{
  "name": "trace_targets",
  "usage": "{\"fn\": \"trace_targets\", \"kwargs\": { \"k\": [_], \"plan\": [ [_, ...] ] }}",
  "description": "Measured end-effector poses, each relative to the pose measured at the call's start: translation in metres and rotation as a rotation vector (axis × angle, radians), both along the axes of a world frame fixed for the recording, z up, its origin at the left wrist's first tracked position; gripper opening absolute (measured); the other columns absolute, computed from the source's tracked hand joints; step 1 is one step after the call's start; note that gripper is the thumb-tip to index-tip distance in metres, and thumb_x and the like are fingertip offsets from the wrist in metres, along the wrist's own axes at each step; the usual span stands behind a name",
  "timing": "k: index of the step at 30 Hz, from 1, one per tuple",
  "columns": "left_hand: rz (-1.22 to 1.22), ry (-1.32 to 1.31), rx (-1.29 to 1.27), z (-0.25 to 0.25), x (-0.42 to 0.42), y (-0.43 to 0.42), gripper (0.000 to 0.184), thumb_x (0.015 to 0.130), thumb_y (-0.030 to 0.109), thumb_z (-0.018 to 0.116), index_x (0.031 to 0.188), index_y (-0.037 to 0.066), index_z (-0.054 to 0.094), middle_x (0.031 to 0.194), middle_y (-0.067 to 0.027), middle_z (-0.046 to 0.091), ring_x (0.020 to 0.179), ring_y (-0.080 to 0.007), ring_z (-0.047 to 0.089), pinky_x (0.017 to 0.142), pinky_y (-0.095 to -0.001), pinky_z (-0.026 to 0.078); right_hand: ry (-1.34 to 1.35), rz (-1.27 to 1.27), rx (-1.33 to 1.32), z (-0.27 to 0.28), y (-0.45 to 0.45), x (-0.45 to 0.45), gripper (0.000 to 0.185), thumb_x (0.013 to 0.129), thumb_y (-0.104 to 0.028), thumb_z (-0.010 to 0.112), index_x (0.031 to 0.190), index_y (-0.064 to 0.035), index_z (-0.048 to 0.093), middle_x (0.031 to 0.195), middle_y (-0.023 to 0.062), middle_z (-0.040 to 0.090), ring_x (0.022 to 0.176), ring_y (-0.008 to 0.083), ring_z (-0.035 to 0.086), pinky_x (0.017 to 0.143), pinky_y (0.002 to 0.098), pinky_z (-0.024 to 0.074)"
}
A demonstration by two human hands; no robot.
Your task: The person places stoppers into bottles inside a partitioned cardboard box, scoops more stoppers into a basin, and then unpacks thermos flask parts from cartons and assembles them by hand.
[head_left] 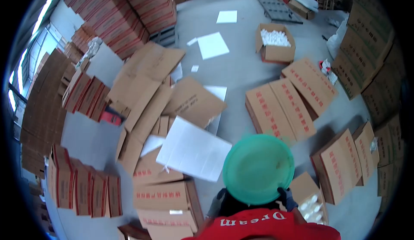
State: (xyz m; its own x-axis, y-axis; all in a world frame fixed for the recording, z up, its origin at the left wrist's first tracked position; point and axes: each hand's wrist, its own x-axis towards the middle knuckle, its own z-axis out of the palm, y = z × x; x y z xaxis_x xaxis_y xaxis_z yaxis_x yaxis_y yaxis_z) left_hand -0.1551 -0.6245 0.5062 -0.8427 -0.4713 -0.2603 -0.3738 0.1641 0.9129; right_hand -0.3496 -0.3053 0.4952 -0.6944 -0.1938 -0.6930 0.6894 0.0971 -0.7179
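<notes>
Green basin (258, 169) = landmark, in front of the person, held over the floor (230, 74), near the red shirt (258, 225). Right hand (288, 198), dark glove, at basin's near right rim: thumb over the edge, rim pinched; remaining fingers hidden. Left hand (217, 202), greyish glove, at basin's near left side; fingers partly hidden under it, can't tell if gripping or just supporting.

Right of basin, near side: open box (304, 183) with white bottles (312, 210) inside, partly covered by right arm. Further right: two closed cartons (338, 166), red print, side by side.

Beyond basin: pair of closed cartons (280, 109), another carton (310, 86) angled behind them. Farther beyond: open carton (277, 53) full of small white items (275, 37).

Left of basin: white sheet (194, 149), tilted, lying over cardboard; brown flaps (146, 95) spread past it. Near left of basin: printed cartons (166, 197). Far left: row of upright cartons (82, 186). Well beyond basin, slightly left: white panel (213, 45) flat on floor.
</notes>
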Motion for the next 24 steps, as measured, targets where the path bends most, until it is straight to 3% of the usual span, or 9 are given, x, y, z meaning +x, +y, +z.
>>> {"fn": "trace_targets", "kwargs": {
  "k": [6, 10, 13, 14, 16, 17, 18, 21, 24],
  "plan": [
    [0.143, -0.010, 0.486, 0.050, -0.201, -0.110, 0.047, 0.096, 0.018, 0.056, 0.137, 0.000, 0.043, 0.127, -0.0117, 0.057, 0.116, -0.0172, 0.054, 0.097, -0.0304, 0.043, -0.277, -0.076, 0.000, 0.035, -0.134, -0.156, 0.044, 0.079, -0.022, 0.071, 0.116, -0.0024, 0.057, 0.101, 0.0154, 0.065, 0.080, 0.0336, 0.065, 0.065, 0.0483, 0.0553],
    [0.046, -0.043, 0.763, 0.142, -0.341, -0.176, 0.049, 0.096, 0.016, 0.057, 0.139, 0.001, 0.041, 0.130, -0.0096, 0.055, 0.117, -0.0147, 0.051, 0.096, -0.0283, 0.044, -0.168, -0.356, -0.302, 0.056, -0.178, -0.228, 0.044, 0.077, -0.015, 0.068, 0.116, 0.0028, 0.057, 0.105, 0.0194, 0.064, 0.090, 0.0346, 0.064, 0.081, 0.0490, 0.0532],
    [-0.250, 0.090, 0.418, 0.099, -0.429, -0.220, 0.053, 0.095, 0.021, 0.059, 0.143, 0.016, 0.038, 0.138, -0.0121, 0.045, 0.113, -0.0202, 0.054, 0.095, -0.0364, 0.045, -0.094, -0.389, -0.545, 0.066, -0.215, -0.291, 0.056, 0.079, -0.014, 0.065, 0.130, -0.0012, 0.048, 0.119, 0.0168, 0.059, 0.105, 0.0325, 0.058, 0.091, 0.0465, 0.0490],
    [-0.132, -0.134, 0.712, 0.103, -0.472, -0.233, 0.054, 0.094, 0.022, 0.060, 0.143, 0.019, 0.037, 0.140, -0.0133, 0.042, 0.114, -0.0216, 0.054, 0.094, -0.0396, 0.045, -0.002, -0.418, -0.569, 0.074, -0.237, -0.316, 0.057, 0.080, -0.013, 0.065, 0.132, -0.0018, 0.046, 0.122, 0.0155, 0.058, 0.107, 0.0307, 0.057, 0.092, 0.0456, 0.0484],
    [-0.110, -0.188, 1.024, 0.103, -0.551, -0.256, 0.055, 0.094, 0.026, 0.059, 0.144, 0.019, 0.035, 0.140, -0.0147, 0.042, 0.114, -0.0234, 0.055, 0.094, -0.0427, 0.045, 0.057, -0.522, -0.513, -0.044, -0.241, -0.355, 0.057, 0.082, -0.012, 0.064, 0.134, -0.0018, 0.044, 0.122, 0.0138, 0.057, 0.106, 0.0265, 0.056, 0.091, 0.0428, 0.0479],
    [-0.089, -0.243, 1.181, 0.109, -0.572, -0.265, 0.056, 0.094, 0.028, 0.059, 0.144, 0.019, 0.035, 0.140, -0.0154, 0.042, 0.114, -0.0243, 0.055, 0.094, -0.0442, 0.046, 0.001, -0.506, -0.582, 0.022, -0.274, -0.386, 0.056, 0.082, -0.011, 0.065, 0.133, -0.0015, 0.045, 0.121, 0.0127, 0.058, 0.105, 0.0240, 0.056, 0.091, 0.0398, 0.0471],
    [-0.078, -0.330, 1.192, 0.120, -0.599, -0.277, 0.057, 0.095, 0.034, 0.057, 0.144, 0.019, 0.033, 0.138, -0.0158, 0.045, 0.115, -0.0262, 0.055, 0.095, -0.0470, 0.045, 0.120, -0.543, -0.500, 0.016, -0.300, -0.422, 0.051, 0.082, -0.010, 0.065, 0.129, 0.0001, 0.049, 0.118, 0.0123, 0.059, 0.104, 0.0237, 0.056, 0.092, 0.0380, 0.0463],
    [-0.486, 0.092, 0.490, 0.067, -0.666, -0.313, 0.066, 0.092, 0.042, 0.060, 0.145, 0.015, 0.031, 0.134, -0.0119, 0.048, 0.119, -0.0279, 0.050, 0.099, -0.0427, 0.040, 0.177, -0.432, -0.384, 0.055, -0.371, -0.528, 0.041, 0.082, -0.013, 0.067, 0.119, 0.0023, 0.056, 0.110, 0.0095, 0.063, 0.097, 0.0207, 0.059, 0.090, 0.0337, 0.0463],
    [0.042, -0.242, 1.262, 0.084, -0.738, -0.352, 0.062, 0.094, 0.038, 0.055, 0.143, 0.006, 0.034, 0.137, -0.0173, 0.047, 0.123, -0.0334, 0.047, 0.110, -0.0470, 0.029, 0.120, -0.277, -0.095, 0.073, -0.437, -0.611, 0.038, 0.084, -0.017, 0.068, 0.117, 0.0009, 0.059, 0.107, 0.0091, 0.064, 0.095, 0.0203, 0.060, 0.084, 0.0351, 0.0489]
  ]
}}
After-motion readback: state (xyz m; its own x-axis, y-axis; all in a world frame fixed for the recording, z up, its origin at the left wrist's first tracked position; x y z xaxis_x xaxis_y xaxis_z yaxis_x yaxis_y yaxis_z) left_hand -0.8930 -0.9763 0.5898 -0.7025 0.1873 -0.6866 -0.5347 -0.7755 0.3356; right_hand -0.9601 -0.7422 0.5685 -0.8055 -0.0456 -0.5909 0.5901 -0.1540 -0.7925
